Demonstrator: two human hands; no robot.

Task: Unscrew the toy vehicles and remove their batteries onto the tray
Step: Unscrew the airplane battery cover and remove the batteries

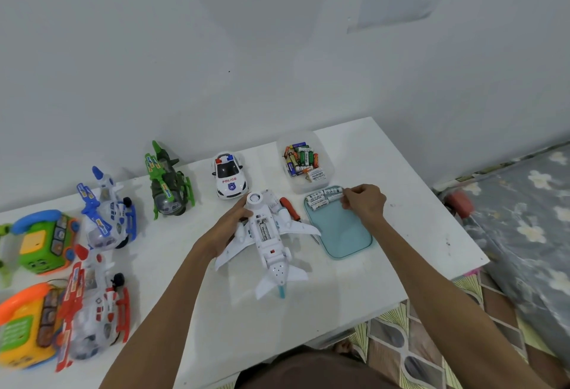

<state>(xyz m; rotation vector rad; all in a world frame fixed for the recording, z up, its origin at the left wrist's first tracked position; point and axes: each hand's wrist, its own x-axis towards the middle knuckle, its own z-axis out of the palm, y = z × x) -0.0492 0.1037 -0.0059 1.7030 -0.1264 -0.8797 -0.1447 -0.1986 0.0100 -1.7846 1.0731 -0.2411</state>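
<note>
A white toy airplane [268, 243] lies belly-up at the table's middle, its battery bay open with one white battery [264, 232] showing inside. My left hand [234, 219] grips the plane's fuselage near the nose. My right hand [362, 202] pinches a white battery [334, 197] at the far end of the light-blue tray [342, 234], beside several white batteries [317, 200] lying there. A red-handled screwdriver [290, 208] lies between plane and tray, its tip partly hidden under the wing.
A clear tub [327, 186] of mixed batteries stands behind the tray. A police car [229, 177], green helicopter [166, 183], blue helicopter [106, 211], red helicopter [92, 311] and two toy phones [43, 240] fill the left side. The table edge runs near right.
</note>
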